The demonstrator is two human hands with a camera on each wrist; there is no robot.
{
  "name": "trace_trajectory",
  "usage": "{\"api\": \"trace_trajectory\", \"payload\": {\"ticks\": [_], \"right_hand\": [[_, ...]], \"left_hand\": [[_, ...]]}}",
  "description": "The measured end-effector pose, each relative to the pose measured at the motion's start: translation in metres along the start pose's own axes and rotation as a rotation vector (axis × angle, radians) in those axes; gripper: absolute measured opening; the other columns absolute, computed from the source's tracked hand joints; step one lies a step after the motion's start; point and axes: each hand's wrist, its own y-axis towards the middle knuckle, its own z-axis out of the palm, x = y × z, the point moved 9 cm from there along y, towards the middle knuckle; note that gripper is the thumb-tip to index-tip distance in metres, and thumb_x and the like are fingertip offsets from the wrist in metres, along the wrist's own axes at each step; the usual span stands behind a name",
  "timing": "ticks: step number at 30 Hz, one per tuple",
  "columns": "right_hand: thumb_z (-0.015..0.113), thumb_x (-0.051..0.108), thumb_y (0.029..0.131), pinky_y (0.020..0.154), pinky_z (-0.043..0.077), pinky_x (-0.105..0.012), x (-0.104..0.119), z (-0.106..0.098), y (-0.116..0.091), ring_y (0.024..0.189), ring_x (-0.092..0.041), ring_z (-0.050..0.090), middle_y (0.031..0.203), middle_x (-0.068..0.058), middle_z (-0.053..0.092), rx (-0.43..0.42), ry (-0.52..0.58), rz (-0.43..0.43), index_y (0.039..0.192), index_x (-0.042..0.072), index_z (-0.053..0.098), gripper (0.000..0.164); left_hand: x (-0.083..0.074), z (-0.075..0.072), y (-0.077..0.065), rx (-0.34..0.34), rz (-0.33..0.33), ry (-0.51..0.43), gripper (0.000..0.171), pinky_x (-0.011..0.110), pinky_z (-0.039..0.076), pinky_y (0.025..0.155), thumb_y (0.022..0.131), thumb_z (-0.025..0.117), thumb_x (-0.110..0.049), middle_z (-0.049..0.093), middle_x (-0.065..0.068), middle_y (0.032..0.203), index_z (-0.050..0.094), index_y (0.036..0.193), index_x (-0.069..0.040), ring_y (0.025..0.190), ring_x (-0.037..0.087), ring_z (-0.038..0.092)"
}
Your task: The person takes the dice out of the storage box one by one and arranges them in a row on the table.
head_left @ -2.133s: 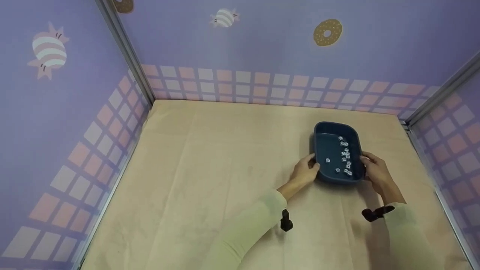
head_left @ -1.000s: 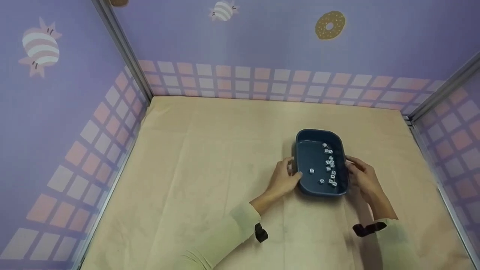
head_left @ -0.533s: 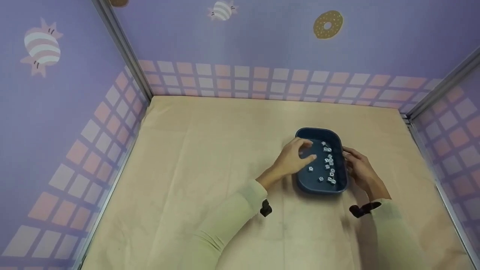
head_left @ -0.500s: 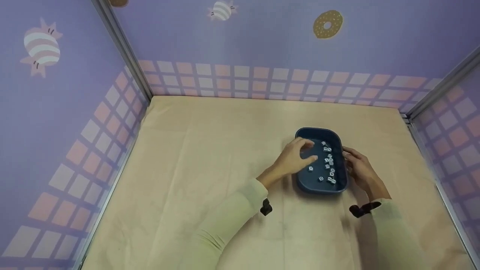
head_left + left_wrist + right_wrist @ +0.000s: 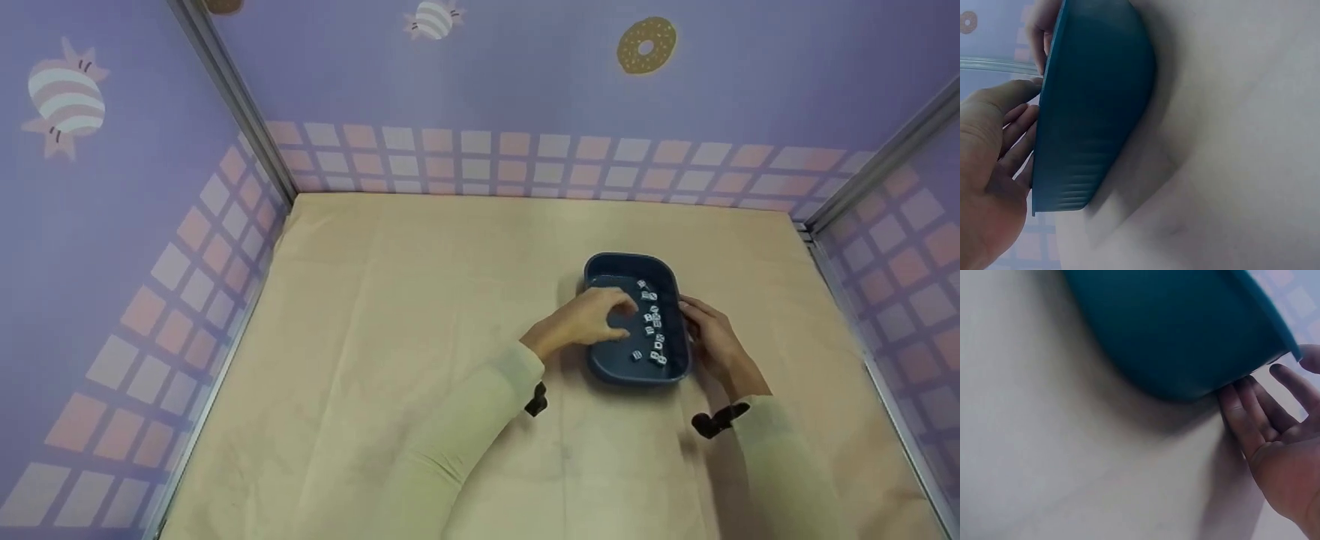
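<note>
Left grip [image 5: 589, 319] now over the tray [image 5: 616, 369]

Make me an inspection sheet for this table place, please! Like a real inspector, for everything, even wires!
Surface: tan cover, with creases.
Job's things: blue tray toward the right of the cover; white dice inside, mostly toward its right side.
Clutter: nothing seen.
Left hand: over the tray, fingers curved, no die plainly held; the hand may hide some dice.
Right hand: touching the tray's right side from outside.
Cables: nothing seen.
Surroundings: purple walls with candy and a doughnut pictured; grey posts at the corners.
</note>
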Motion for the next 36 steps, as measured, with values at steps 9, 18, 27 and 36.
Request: {"api": "trace_trajectory", "payload": {"ticks": [9,18,27,36], "right_hand": [[0.056,0.048,0.109,0.108,0.047,-0.026,-0.001,0.001,-0.002,0.146,-0.018,0.046,0.166,-0.013,0.041,0.000,-0.074,0.024,0.166,0.009,0.033,0.073],[0.057,0.044,0.110,0.081,0.049,-0.032,0.011,-0.003,-0.008,0.084,-0.010,0.047,0.095,0.005,0.053,0.028,-0.204,0.039,0.156,0.002,0.045,0.064],[0.056,0.044,0.110,0.073,0.046,-0.032,0.010,-0.005,-0.005,0.079,-0.012,0.045,0.088,0.005,0.048,0.060,-0.193,0.078,0.127,0.001,0.053,0.046],[0.054,0.041,0.112,0.070,0.042,-0.030,0.007,-0.006,-0.005,0.079,-0.012,0.043,0.091,0.003,0.049,0.038,-0.169,0.049,0.124,0.001,0.056,0.042]], "left_hand": [[0.004,0.012,0.002,0.046,-0.052,0.128,0.043,0.020,0.045,0.104,0.097,0.081,-0.029,0.065,-0.008,0.130,0.068,0.137,-0.018,0.121,0.006,0.060],[0.005,0.016,0.003,0.068,-0.075,0.194,0.045,0.024,0.042,0.112,0.097,0.081,-0.030,0.063,-0.009,0.135,0.067,0.139,-0.021,0.130,0.008,0.056],[0.004,0.023,0.006,0.069,-0.066,0.289,0.045,0.028,0.038,0.116,0.098,0.079,-0.032,0.062,-0.009,0.135,0.066,0.140,-0.023,0.130,0.010,0.056],[0.006,0.026,0.011,0.127,-0.111,0.451,0.040,0.032,0.044,0.109,0.096,0.079,-0.031,0.065,-0.007,0.130,0.068,0.133,-0.023,0.121,0.013,0.062]]}}
